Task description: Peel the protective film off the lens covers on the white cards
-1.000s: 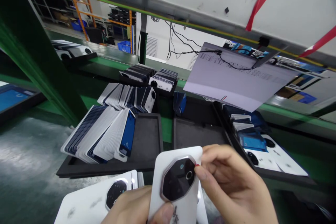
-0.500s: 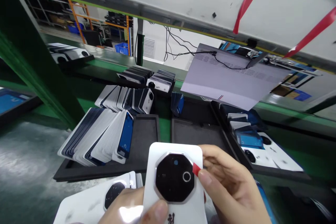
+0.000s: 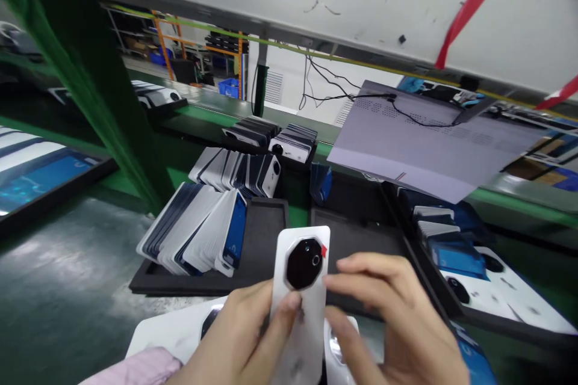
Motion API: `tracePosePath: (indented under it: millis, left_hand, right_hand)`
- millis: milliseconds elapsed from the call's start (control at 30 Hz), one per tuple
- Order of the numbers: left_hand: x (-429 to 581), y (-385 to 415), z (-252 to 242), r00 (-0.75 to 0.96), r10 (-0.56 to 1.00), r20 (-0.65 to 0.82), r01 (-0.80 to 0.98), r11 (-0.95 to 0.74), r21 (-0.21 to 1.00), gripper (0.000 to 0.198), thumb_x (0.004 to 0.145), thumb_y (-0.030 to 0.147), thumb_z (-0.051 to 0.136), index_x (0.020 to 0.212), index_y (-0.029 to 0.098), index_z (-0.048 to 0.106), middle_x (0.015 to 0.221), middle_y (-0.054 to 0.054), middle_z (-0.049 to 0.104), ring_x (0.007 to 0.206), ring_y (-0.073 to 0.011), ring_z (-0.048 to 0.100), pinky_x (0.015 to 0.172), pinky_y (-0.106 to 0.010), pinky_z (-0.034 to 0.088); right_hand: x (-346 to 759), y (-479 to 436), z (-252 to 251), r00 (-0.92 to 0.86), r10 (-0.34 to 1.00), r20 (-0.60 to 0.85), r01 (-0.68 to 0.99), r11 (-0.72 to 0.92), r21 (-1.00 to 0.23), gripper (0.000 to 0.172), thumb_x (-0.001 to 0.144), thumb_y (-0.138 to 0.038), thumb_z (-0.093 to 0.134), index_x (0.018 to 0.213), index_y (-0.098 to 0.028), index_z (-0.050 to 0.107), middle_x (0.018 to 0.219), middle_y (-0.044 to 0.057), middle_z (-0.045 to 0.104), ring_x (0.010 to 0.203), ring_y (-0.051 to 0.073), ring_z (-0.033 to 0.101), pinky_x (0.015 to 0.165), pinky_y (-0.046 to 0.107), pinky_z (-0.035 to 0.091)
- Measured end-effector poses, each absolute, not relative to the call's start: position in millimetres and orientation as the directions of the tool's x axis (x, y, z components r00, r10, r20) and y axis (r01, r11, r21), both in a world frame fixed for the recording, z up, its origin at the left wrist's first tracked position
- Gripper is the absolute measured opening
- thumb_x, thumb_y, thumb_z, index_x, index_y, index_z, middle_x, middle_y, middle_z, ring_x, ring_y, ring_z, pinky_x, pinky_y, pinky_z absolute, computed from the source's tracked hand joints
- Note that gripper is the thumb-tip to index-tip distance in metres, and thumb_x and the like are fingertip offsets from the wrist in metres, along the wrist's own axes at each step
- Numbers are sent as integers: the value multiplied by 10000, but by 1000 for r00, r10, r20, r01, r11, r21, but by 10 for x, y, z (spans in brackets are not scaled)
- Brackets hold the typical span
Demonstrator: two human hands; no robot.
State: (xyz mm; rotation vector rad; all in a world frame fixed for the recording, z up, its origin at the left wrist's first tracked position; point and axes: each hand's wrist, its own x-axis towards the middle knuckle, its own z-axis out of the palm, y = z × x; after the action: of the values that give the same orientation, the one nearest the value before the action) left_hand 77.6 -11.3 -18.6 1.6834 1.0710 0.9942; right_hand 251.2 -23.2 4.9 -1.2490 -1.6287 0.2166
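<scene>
My left hand (image 3: 246,334) grips a white phone back cover (image 3: 311,331), its thumb pressed on the front just under the camera window. The cover stands upright, with a black octagonal camera window (image 3: 303,264) near the top. A small red tab (image 3: 324,251) sticks at that window's upper right edge. Beside the cover's right edge, my right hand (image 3: 397,319) has its fingers spread and holds nothing. Another white back cover (image 3: 169,328) lies beneath my left hand, partly hidden by it. A further white piece (image 3: 336,361) shows between my right fingers and the held cover.
A black tray (image 3: 180,284) at the left carries rows of leaning covers (image 3: 203,228). Another black tray (image 3: 343,225) stands right of it. White covers and blue-filmed pieces (image 3: 456,260) lie at the right. A green post (image 3: 108,90) rises at the left; a grey panel (image 3: 419,144) hangs behind.
My right hand has let go of the red tab and moved away from it, fingers opening. The held cover has turned and moved slightly farther off. The camera view has shifted left.
</scene>
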Motion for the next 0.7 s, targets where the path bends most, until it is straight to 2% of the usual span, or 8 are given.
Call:
tracePosePath:
  millis: [100,167,300,367,400,467,600,700]
  left_hand:
    - [748,-56,-174,340,914,221,213,-304,929,274,1084,264,489,952,230,726,901,-19,816,823,-188,786,786,-197,584]
    - [731,-49,-207,365,907,207,226,-303,926,224,1047,223,503,952,238,705,906,-20,806,854,-194,786,837,-210,577]
    - [725,-26,-342,385,901,199,236,-305,923,234,1019,236,498,796,234,567,741,18,672,660,-163,643,662,-216,490]
    - [734,-1,-387,403,902,154,196,-250,948,306,1076,311,444,799,228,545,766,18,661,685,-158,610,653,-219,458]
    - [739,12,-395,411,905,110,181,-200,963,348,1098,364,426,804,224,547,773,18,651,702,-159,596,659,-222,449]
    - [748,32,-388,427,904,14,165,-93,982,410,1094,473,427,804,212,555,756,20,605,698,-161,546,638,-232,419]
    - [770,47,-362,481,873,-78,189,-16,982,352,1020,458,486,806,193,576,742,15,567,681,-165,506,622,-246,388]
    - [788,41,-375,514,855,-70,188,-32,982,304,1002,412,518,862,173,643,790,-9,641,716,-182,566,669,-253,434]
  right_hand:
    - [2443,-203,-26,-134,791,597,629,533,-565,127,891,-263,829,989,-332,789,1036,12,722,868,188,665,723,286,540]
    - [2422,-175,-62,-201,790,580,599,567,-565,168,869,-198,828,975,-313,767,1040,0,717,884,169,672,751,263,544]
    - [2494,-139,-45,-349,799,489,487,601,-634,226,930,-88,735,995,-297,680,1029,-27,728,956,143,697,835,230,551]
    - [2576,-141,1,-409,812,415,415,571,-708,224,959,-85,708,983,-303,663,956,-41,734,849,130,685,736,213,544]
    - [2621,-146,26,-403,834,376,380,527,-760,195,973,-118,710,964,-310,675,906,-44,725,787,130,667,675,211,529]
    - [2704,-154,74,-267,917,295,301,370,-879,124,991,-239,735,905,-327,716,825,-44,688,707,129,628,607,206,497]
    - [2791,-129,121,95,992,87,75,80,-994,205,918,-467,830,818,-313,738,778,-47,674,709,109,631,652,158,513]
    - [2806,-86,102,56,998,32,90,27,-996,238,889,-486,854,808,-287,751,781,-24,680,701,116,611,621,172,488]
